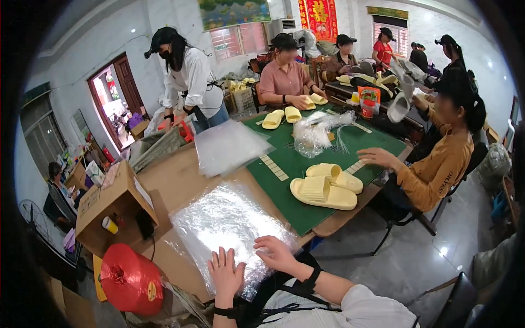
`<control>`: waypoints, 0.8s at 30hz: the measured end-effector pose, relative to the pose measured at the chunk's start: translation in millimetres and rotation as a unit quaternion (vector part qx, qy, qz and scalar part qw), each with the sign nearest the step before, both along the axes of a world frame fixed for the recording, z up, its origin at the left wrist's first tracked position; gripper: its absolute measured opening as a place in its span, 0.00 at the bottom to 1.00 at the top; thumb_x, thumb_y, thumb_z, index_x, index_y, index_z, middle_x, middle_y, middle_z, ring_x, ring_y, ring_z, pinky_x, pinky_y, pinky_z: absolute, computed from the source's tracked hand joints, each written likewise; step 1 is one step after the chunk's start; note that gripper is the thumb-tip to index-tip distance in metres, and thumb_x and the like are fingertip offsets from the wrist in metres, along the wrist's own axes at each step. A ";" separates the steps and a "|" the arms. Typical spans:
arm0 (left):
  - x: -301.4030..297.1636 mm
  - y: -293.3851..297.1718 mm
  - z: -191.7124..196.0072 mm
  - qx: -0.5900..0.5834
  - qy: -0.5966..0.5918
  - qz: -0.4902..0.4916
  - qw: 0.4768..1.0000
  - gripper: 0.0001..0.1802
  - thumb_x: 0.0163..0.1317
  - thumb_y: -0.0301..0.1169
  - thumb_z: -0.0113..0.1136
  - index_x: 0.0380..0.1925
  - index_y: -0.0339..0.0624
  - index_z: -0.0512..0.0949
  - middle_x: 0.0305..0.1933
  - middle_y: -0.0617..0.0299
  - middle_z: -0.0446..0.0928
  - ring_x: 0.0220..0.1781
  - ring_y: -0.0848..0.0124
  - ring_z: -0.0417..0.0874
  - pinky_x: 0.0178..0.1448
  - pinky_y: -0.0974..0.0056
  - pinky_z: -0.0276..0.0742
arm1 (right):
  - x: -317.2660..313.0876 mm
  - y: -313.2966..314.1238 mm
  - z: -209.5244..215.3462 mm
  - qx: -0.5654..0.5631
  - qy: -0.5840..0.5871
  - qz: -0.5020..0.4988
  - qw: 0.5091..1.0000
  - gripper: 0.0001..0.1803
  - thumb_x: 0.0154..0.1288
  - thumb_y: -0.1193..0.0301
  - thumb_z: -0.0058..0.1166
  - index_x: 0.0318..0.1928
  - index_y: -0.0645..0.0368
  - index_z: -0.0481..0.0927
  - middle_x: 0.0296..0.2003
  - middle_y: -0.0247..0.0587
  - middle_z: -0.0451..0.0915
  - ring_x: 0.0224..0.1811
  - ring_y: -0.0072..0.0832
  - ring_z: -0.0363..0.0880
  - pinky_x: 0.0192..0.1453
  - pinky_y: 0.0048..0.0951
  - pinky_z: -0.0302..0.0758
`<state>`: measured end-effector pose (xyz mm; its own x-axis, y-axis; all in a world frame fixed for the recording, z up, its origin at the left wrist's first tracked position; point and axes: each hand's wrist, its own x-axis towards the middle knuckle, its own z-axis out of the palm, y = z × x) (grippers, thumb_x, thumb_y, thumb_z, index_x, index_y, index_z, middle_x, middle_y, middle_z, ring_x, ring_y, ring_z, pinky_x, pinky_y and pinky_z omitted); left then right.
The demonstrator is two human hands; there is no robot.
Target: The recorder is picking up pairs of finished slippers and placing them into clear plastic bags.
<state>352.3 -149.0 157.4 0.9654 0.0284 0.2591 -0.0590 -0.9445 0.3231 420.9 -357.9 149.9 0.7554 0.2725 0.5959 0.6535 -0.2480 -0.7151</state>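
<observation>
My left hand (226, 273) lies flat on a stack of clear plastic bags (219, 216), its fingers spread. Just right of it, my right hand (276, 255) hovers over or rests on the stack's right edge, fingers loosely bent and apart, with nothing visible in them; whether it touches the plastic is hard to tell. The shiny sheets reflect the light strongly. Beyond the right hand, a pair of pale yellow slide sandals (326, 188) sits on the green table mat (298, 216).
A red wrapped roll (131, 279) and an open cardboard box (116, 208) stand at the left. Frosted bags (229, 146) lie farther back, near a bundle of clear plastic (320, 131). Co-workers sit across and to the right; one person's hand (380, 157) reaches over the mat.
</observation>
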 end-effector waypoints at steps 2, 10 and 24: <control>0.5 2.2 -5.6 0.006 -0.011 0.003 1.000 0.34 0.67 0.51 0.55 0.68 0.46 0.69 0.76 0.43 0.60 0.77 0.41 0.55 0.78 0.37 0.41 | -3.0 -19.8 18.4 0.039 -0.011 -0.020 0.999 0.12 0.58 0.79 0.63 0.43 0.57 0.82 0.49 0.46 0.81 0.53 0.41 0.79 0.55 0.36 0.76; -2.0 7.4 -6.3 0.007 -0.032 0.006 0.999 0.34 0.68 0.54 0.55 0.68 0.47 0.69 0.76 0.45 0.60 0.77 0.42 0.55 0.79 0.38 0.42 | 96.5 -168.4 42.5 -0.115 -0.093 -0.416 0.897 0.26 0.59 0.69 0.63 0.56 0.66 0.72 0.53 0.56 0.74 0.57 0.52 0.70 0.63 0.48 0.67; -6.6 5.3 -6.4 -0.004 -0.044 0.020 0.999 0.34 0.67 0.55 0.54 0.67 0.49 0.72 0.75 0.45 0.62 0.77 0.42 0.56 0.78 0.37 0.43 | 171.7 -182.1 41.8 -0.434 0.133 -0.293 0.841 0.20 0.54 0.64 0.62 0.44 0.65 0.80 0.47 0.58 0.80 0.53 0.51 0.78 0.56 0.45 0.77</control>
